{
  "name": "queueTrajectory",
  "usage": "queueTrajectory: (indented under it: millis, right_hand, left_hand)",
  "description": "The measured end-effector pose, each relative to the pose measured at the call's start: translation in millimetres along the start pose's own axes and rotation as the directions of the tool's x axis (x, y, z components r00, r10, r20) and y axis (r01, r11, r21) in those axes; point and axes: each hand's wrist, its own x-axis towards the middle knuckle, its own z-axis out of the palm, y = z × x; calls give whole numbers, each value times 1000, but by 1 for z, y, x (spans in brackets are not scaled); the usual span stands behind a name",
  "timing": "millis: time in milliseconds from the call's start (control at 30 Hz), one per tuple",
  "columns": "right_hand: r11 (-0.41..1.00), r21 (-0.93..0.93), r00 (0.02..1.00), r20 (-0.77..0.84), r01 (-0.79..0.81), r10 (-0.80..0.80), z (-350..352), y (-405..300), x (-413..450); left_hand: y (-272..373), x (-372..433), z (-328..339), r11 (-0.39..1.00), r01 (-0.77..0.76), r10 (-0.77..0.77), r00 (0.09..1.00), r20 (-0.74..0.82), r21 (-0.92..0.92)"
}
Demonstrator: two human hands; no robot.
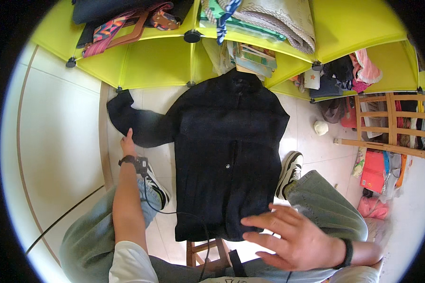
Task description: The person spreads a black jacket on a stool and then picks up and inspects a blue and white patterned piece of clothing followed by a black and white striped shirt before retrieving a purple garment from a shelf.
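Observation:
A black long-sleeved jacket point(230, 152) lies spread out in front of me, its collar away from me and its hem close. One small light round spot, perhaps a button, shows on its front. The left-side sleeve point(148, 127) stretches out and bends upward at the cuff; the other sleeve is not visible. My left hand point(128, 144) grips the lower edge of that sleeve, thumb on top and the other fingers mostly hidden. Slightly blurred, my right hand point(287, 237) is over the hem's right corner with fingers apart and nothing in it.
A yellow-green cube shelf point(156, 67) with bags, cloth and books point(256, 58) borders the far side. On the right are a white ball-like object point(321, 127), a wooden rack point(391, 115) and a red packet point(372, 171). A cable point(163, 211) hangs from my left wrist device.

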Motion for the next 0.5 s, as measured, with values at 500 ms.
queueTrajectory:
  millis: [500]
  right_hand:
    - [944,-328,998,53,-26,45,25,8,-20]
  left_hand:
    - [3,12,-93,632,-566,614,782,103,530]
